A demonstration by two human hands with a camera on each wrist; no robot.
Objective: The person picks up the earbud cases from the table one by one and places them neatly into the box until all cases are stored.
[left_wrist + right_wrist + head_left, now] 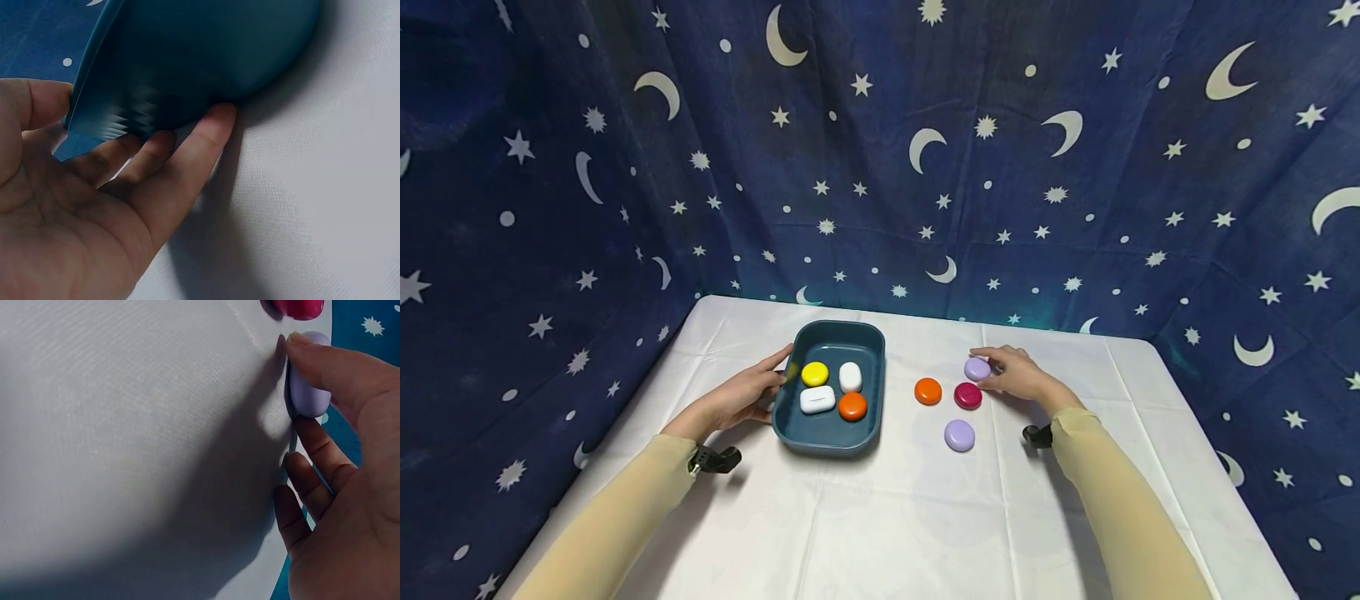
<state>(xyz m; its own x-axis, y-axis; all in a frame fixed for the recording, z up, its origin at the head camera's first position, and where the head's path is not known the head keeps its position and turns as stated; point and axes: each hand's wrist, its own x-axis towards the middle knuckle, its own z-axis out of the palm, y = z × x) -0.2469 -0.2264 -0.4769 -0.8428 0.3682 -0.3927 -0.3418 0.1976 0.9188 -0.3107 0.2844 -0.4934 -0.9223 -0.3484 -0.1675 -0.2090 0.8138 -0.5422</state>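
A dark teal tray (827,440) stands on the table at left centre. Its left side is held by my left hand (747,395), with a fingertip at the rim and other fingers against the outer wall in the left wrist view, where the tray wall (206,56) curves overhead. On the right, my right hand (1018,375) has its thumb and fingers round the edges of a glossy lavender disc (977,369), also in the right wrist view as a lavender disc (310,394). Right by the thumb lies a crimson disc (967,396).
Inside the tray lie a yellow disc (815,374), an orange disc (852,407), a white oval piece (850,377) and a white oblong piece (817,400). Another orange disc (928,392) and a second lavender disc (959,435) lie between tray and right arm. A star-patterned curtain (880,167) rises behind.
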